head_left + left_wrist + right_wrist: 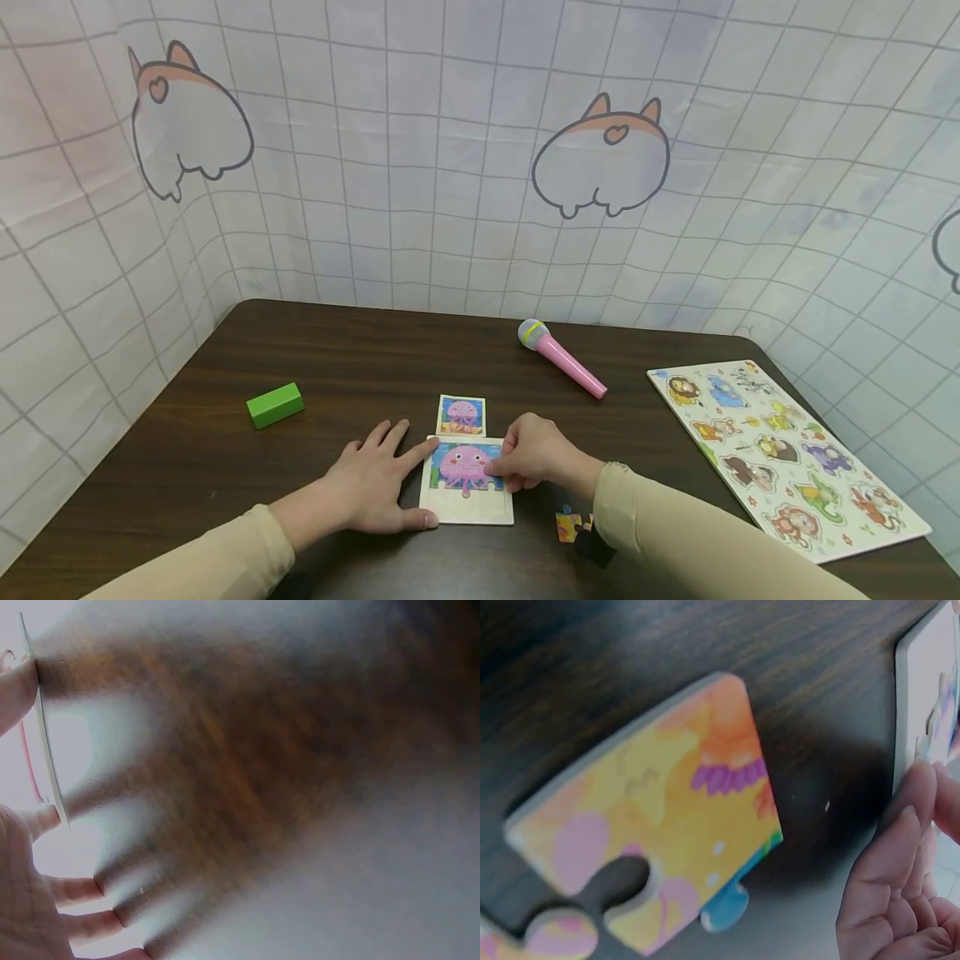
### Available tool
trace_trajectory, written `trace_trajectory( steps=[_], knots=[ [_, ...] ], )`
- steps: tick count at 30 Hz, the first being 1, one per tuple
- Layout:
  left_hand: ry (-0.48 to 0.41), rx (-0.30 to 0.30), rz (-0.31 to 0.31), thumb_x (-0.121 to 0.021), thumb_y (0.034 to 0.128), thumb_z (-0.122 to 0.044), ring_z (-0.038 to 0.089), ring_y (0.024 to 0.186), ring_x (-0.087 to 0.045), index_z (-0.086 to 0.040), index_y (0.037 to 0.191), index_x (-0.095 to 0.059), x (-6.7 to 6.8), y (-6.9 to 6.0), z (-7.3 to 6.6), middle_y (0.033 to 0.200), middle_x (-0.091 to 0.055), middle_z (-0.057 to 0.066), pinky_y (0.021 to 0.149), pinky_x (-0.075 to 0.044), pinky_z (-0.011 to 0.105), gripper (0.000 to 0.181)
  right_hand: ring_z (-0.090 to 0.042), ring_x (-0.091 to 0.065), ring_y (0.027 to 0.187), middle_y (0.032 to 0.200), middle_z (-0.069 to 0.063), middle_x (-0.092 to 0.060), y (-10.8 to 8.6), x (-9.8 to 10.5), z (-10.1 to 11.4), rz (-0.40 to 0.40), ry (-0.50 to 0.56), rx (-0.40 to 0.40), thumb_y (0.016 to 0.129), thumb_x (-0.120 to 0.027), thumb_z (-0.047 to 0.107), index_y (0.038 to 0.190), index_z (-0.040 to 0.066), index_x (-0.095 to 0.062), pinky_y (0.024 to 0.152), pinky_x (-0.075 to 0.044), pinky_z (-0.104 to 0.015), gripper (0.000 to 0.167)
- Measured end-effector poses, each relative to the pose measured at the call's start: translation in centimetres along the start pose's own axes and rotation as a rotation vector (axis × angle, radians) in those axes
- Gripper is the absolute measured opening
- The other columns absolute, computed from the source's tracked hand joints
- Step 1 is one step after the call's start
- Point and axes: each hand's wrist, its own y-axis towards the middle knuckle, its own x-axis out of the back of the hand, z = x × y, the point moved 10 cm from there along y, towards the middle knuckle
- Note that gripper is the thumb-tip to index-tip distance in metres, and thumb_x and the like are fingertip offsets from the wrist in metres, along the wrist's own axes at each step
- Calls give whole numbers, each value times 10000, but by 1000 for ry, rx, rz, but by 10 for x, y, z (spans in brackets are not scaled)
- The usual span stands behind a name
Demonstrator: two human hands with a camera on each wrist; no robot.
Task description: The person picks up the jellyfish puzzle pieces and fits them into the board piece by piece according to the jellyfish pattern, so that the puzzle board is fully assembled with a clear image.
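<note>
A white puzzle board [472, 510] lies flat, its upper half showing a pink jellyfish [463, 463] and its lower half bare. With fingers spread, my left hand [372, 487] touches the board's left side with index finger and thumb; the left wrist view shows this hand [30, 885] beside the board's thin edge [49, 757]. My right hand [536, 452] has curled fingers and pinches a puzzle piece at the picture's right side, partly hidden by the fingertips. In the right wrist view, this hand [900, 877] is at the board [915, 690].
A small jellyfish card [462, 416] touches the board's top. Loose yellow pieces [567, 527] [682, 802] lie near the right sleeve, partly hidden. A green block [275, 406] is at left, a pink microphone [566, 362] behind, and an animal puzzle board [787, 458] at right.
</note>
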Motion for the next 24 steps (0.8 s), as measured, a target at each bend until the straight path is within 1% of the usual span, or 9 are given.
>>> trace_trajectory(
  steps=[4,12,15,20,24],
  knots=[
    [-1,2,6,-650,800,-783,490,1490,-316,-280,1593,-356,-1,1,0,1631,-320,239,1057,-366,726,984,-92,-628,492,547,-31,-648,4,-3,0,-12,-50,6,851,-848,277,661,82,-657,522,-523,-226,333],
    [1,4,3,-651,803,-779,487,1491,-314,-277,1593,-358,1,1,0,1631,-319,239,1059,-367,722,981,-119,-614,487,545,-37,-633,5,-3,3,-18,-92,26,853,-846,272,671,81,-641,485,-466,-211,334],
    [-4,3,7,-657,803,-772,491,1490,-312,-270,1591,-363,1,0,0,1631,-319,241,1060,-368,723,980,-117,-619,503,547,-32,-642,3,-2,3,-18,-84,23,860,-839,284,670,84,-640,499,-479,-223,340],
    [-9,7,18,-660,803,-767,496,1491,-309,-270,1590,-367,0,0,1,1631,-320,239,1062,-363,727,976,-103,-644,517,554,-34,-661,3,-2,0,-19,-58,5,906,-791,301,658,69,-657,546,-547,-256,365],
    [-5,7,19,-653,803,-775,495,1491,-310,-274,1591,-364,1,0,1,1632,-319,238,1062,-364,729,978,-95,-643,484,520,-29,-650,8,-1,0,-22,-80,-3,930,-761,301,629,61,-666,530,-555,-256,397]
  ],
)
